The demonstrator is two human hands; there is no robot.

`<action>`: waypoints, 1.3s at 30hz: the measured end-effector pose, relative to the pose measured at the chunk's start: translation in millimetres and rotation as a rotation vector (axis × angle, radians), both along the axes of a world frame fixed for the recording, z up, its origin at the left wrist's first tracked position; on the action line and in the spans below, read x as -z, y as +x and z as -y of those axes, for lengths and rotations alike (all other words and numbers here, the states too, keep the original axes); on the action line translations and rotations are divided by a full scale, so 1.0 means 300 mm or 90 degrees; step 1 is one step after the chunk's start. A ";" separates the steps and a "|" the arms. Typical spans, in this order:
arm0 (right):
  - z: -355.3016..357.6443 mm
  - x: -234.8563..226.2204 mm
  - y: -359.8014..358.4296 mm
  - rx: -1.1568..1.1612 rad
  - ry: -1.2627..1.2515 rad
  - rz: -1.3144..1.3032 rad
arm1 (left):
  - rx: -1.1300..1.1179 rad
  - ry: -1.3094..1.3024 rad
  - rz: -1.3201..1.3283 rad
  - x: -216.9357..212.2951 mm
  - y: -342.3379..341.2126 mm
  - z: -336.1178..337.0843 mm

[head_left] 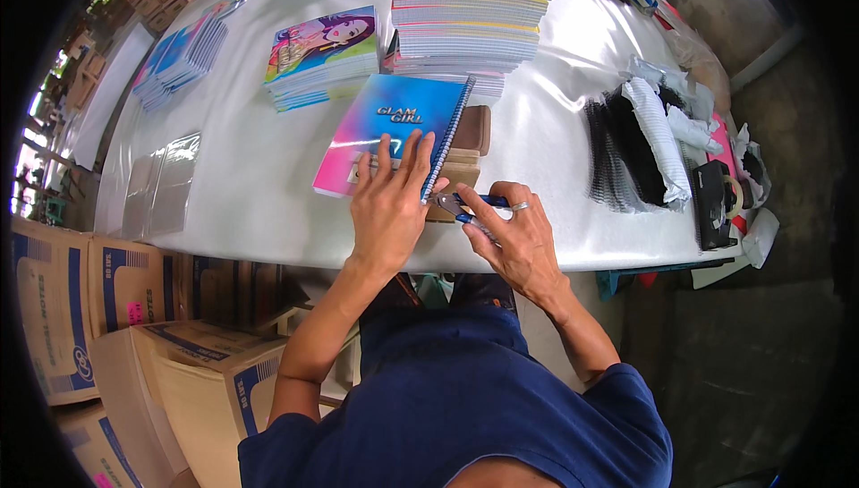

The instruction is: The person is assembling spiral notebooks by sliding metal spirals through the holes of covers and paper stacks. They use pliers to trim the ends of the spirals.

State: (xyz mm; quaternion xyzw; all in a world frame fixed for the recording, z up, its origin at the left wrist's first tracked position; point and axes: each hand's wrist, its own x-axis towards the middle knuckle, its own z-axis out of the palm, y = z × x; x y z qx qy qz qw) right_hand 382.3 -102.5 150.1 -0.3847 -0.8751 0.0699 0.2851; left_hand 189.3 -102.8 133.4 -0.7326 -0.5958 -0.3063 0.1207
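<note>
A spiral-bound notebook [407, 94] with a blue and pink cover lies at a slant before me, its wire coil [455, 126] along the right edge. My left hand [389, 220] rests flat on its lower part, fingers stretched out. In my right hand [519, 242] is a pair of blue-handled pliers [447, 205], whose jaws meet the coil's lower end. Whether the jaws grip the wire is too small to tell. Under and beside the coil sits a wooden block [463, 175] with a brown padded piece [472, 130] behind it.
A tall notebook stack [470, 14] rises behind; smaller stacks stand left, one with an illustrated cover [327, 36], another with blue covers [183, 54]. Clear plastic sleeves [165, 184] lie at left. Black coils [626, 148] and a tape dispenser [714, 206] sit right. Cardboard boxes [201, 358] fill the lower left.
</note>
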 end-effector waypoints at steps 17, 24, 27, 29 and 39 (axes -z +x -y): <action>-0.409 0.170 0.141 0.176 0.034 0.036 | -0.238 -0.087 0.103 -0.018 -0.535 0.231; -0.464 0.291 0.196 0.171 0.064 0.159 | -0.268 -0.063 0.231 -0.003 -0.627 0.255; -0.473 0.286 0.184 0.188 0.066 0.163 | -0.333 0.076 0.140 -0.154 -0.658 0.229; -0.458 0.288 0.179 0.197 0.072 0.175 | -0.334 0.112 0.101 -0.166 -0.675 0.233; -0.495 0.316 0.187 0.158 0.109 0.146 | -0.229 -0.399 0.003 0.062 -0.647 0.188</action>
